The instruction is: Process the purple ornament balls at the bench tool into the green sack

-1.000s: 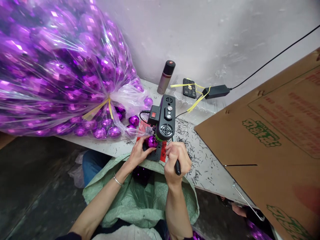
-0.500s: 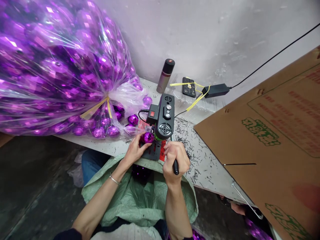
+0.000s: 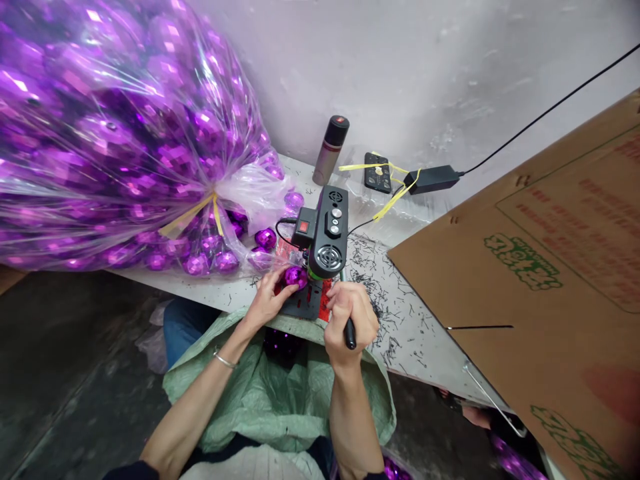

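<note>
Thumb and fingers of my left hand (image 3: 267,298) grip a shiny purple faceted ball (image 3: 296,277) at the lower front of a small black bench machine (image 3: 329,233). The ball sits over the machine's dark base plate (image 3: 305,303), partly under the head; the point of contact is hidden. My right hand (image 3: 351,323) is closed around a lever with a black grip (image 3: 350,335), at the machine's right side. In my lap, below both hands, lies an open green woven sack (image 3: 290,400) with purple balls inside.
A clear bag of purple balls (image 3: 125,147), tied with yellow ribbon, fills the left. Behind the machine are a bottle (image 3: 330,152), a phone (image 3: 377,173) and a black power adapter (image 3: 434,180). Black scraps (image 3: 395,333) litter the table's right; a cardboard box (image 3: 540,267) stands beyond.
My left hand and the ball have shifted very slightly left and down relative to the machine. The right hand stays on the lever, nearly unmoved.
</note>
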A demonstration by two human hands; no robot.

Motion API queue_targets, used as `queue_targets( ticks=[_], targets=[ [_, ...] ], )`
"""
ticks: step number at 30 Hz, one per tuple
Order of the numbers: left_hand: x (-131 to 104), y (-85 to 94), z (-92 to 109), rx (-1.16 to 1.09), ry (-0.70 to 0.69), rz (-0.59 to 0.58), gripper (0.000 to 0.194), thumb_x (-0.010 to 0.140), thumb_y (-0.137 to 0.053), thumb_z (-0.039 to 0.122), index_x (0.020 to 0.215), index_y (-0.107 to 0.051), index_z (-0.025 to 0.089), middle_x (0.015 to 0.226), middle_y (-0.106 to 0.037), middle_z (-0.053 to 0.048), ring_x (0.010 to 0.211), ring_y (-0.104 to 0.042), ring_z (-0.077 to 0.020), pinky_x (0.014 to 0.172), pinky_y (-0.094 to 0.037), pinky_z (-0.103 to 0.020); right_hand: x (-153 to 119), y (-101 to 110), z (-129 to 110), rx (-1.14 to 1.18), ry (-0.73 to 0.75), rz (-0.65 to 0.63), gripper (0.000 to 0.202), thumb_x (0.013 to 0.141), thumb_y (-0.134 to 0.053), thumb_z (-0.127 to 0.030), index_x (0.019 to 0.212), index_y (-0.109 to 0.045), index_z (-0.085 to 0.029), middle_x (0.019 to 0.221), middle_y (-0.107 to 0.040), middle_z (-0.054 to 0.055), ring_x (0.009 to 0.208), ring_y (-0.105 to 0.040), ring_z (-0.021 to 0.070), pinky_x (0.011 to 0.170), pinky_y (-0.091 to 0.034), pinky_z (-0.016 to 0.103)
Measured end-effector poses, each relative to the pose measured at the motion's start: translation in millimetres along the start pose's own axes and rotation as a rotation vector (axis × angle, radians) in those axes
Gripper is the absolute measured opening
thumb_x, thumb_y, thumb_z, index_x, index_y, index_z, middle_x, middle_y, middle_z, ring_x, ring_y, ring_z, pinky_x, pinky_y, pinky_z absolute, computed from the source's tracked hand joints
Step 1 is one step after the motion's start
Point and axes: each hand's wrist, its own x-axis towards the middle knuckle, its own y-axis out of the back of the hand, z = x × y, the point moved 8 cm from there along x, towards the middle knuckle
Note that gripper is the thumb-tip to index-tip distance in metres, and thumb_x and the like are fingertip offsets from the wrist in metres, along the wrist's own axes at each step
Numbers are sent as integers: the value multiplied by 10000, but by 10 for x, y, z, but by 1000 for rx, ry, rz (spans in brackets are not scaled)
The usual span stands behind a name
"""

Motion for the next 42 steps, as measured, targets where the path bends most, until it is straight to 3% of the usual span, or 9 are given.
queue_targets(
  ticks=[6, 11, 20, 29, 42],
  targets=[
    [-132, -169, 175, 216, -151, -21, 518, 804, -789, 423, 1277, -645, 270, 1268, -688, -92, 1237, -570, -313, 1153, -322, -489, -16, -7, 9, -7, -5, 0, 267, 964, -444, -102, 735, -526, -213, 696, -578, -1, 667, -588, 133, 618, -465, 284],
    [-159, -295, 223, 140, -199, -46, 499, 823, -759, 426, 1263, -620, 237, 1273, -682, -104, 1215, -606, -306, 1114, -399, -466, -11, 3, 0, -10, 11, -10, 262, 962, -446, -97, 738, -515, -213, 697, -569, -4, 665, -585, 128, 618, -464, 276],
    [-137, -272, 168, 45, -156, -55, 491, 807, -777, 426, 1223, -604, 229, 1271, -675, -106, 1233, -621, -291, 1081, -462, -437, -236, -50, 91, -21, 79, -7, 240, 971, -434, -112, 771, -521, -211, 758, -603, 4, 701, -612, 118, 630, -489, 253],
    [-154, -275, 200, 135, -270, -33, 472, 852, -749, 390, 1258, -587, 214, 1257, -685, -111, 1205, -645, -285, 1033, -516, -447, -499, -132, 305, 11, 71, 54, 259, 1020, -406, -219, 803, -546, -207, 827, -622, 20, 731, -617, 134, 643, -501, 287],
    [-165, -281, 187, 201, -327, -8, 484, 868, -745, 392, 1281, -569, 210, 1250, -694, -109, 1189, -663, -269, 1002, -543, -424, -600, -172, 395, -3, 128, 129, 285, 1036, -372, -258, 786, -501, -219, 771, -550, -1, 674, -550, 134, 696, -492, 331]
  ],
)
